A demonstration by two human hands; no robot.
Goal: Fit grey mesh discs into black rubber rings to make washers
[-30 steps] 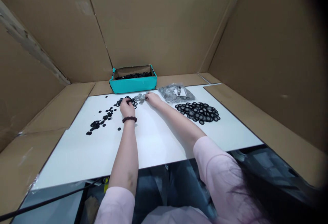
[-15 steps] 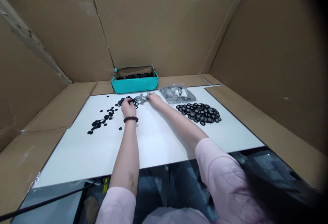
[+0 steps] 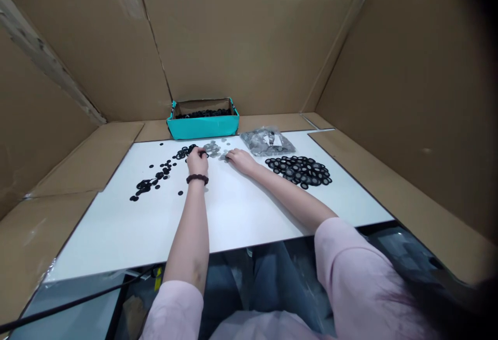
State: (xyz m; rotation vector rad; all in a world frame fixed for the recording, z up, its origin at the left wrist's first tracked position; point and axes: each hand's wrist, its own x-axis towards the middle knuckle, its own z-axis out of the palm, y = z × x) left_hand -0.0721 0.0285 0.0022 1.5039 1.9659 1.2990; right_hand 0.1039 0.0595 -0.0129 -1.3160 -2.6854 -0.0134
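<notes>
My left hand [image 3: 197, 163], with a dark beaded band at the wrist, is closed on a black ring [image 3: 204, 153] whose edge shows at the fingertips. Just beyond it lies a loose pile of black rings [image 3: 182, 153]. My right hand [image 3: 241, 160] rests low over the white table [image 3: 241, 210], fingers pinched together at a grey disc [image 3: 226, 157] that they partly cover. Between and behind both hands spreads a small heap of translucent grey discs [image 3: 212, 148].
At the back stands a turquoise box [image 3: 204, 128] holding black rings. A clear bag of grey discs [image 3: 262, 143] lies right of it. Black rings with grey centres [image 3: 299, 170] are piled at right, small black discs [image 3: 159, 175] scattered at left. Cardboard walls [image 3: 249, 44] surround the table.
My right hand has drawn back from the grey heap, slightly toward me and to the right. My left hand has shifted a little to the right, away from the ring pile.
</notes>
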